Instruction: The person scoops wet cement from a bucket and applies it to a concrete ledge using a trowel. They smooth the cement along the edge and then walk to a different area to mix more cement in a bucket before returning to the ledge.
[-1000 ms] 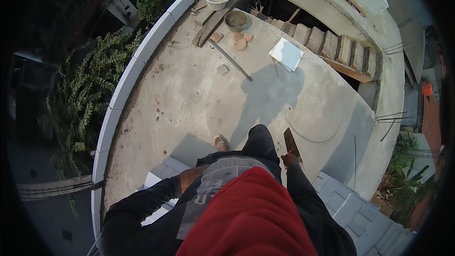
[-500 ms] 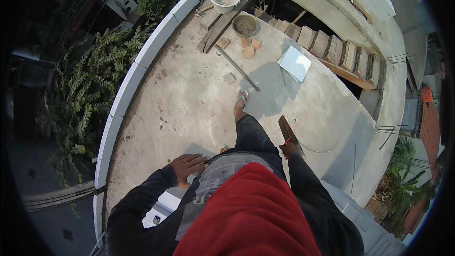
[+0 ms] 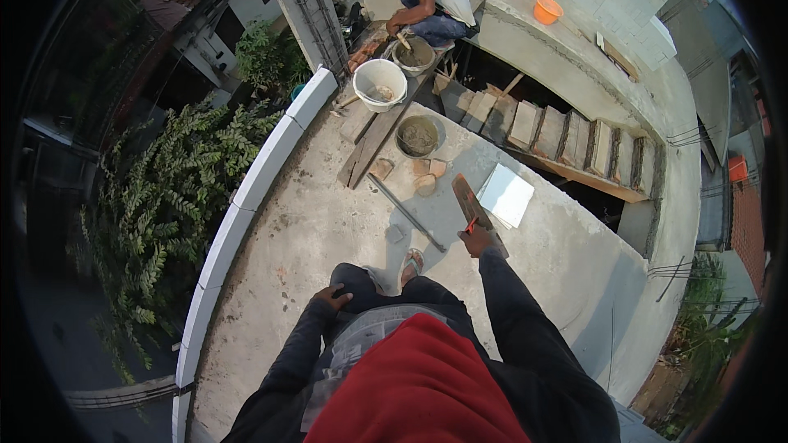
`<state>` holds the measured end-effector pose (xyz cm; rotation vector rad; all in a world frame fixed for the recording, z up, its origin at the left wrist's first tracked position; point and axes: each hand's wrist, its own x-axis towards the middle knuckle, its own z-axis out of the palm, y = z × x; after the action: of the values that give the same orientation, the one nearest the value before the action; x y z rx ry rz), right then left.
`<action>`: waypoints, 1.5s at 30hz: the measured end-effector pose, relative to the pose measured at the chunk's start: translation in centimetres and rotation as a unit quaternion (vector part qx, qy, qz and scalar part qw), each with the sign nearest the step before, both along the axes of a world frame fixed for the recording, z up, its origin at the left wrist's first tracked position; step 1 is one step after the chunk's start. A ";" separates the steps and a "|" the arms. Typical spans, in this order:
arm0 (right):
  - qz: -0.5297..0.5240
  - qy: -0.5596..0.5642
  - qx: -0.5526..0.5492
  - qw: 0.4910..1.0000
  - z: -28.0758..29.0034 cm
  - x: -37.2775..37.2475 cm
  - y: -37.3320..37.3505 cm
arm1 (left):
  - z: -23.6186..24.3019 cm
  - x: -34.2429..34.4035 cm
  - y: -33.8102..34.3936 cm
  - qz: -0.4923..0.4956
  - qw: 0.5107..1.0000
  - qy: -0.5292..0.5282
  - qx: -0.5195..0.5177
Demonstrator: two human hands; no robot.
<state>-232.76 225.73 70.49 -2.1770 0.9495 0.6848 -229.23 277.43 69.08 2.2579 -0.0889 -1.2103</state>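
Note:
My right hand (image 3: 478, 241) is closed round the red handle of a plastering trowel (image 3: 465, 197). Its long, brownish flat blade reaches forward over the concrete floor, beside a stack of white tiles (image 3: 506, 194). On my bent left knee lies my left hand (image 3: 334, 298), fingers spread loosely over the dark trouser cloth, with nothing in it. Ahead stands a bucket of grey mortar (image 3: 418, 138), with broken brick pieces (image 3: 425, 184) just in front. A grey metal bar (image 3: 408, 215) lies on the floor between my feet and the mortar.
Wooden planks (image 3: 371, 146) and a white bucket (image 3: 380, 85) lie ahead-left. Beyond, a co-worker (image 3: 439, 2) crouches over another mortar bucket (image 3: 414, 55). An open stairwell with steps (image 3: 548, 132) drops away at the right. A low white wall (image 3: 246, 189) edges the left.
I have moved forward and lower, and the view has risen to take in the co-worker. My left hand went from beside my hip to my knee; the trowel moved forward toward the tiles.

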 end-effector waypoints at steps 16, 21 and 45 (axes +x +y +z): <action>-0.295 0.191 0.094 0.931 0.9 -5.8 10.7 | -14.3 36.3 2.6 -0.132 0.991 -0.030 0.024; -0.363 0.213 0.171 0.891 6.7 -1.0 16.4 | -13.4 50.3 0.3 0.049 0.992 -0.012 -0.116; -0.177 0.134 -0.098 0.970 -14.1 19.5 4.5 | -22.0 42.1 -9.7 -0.052 0.993 0.097 0.038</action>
<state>-213.22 230.19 56.39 -2.0308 1.5609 0.7441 -187.11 267.69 47.05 2.2105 -0.0897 -1.5048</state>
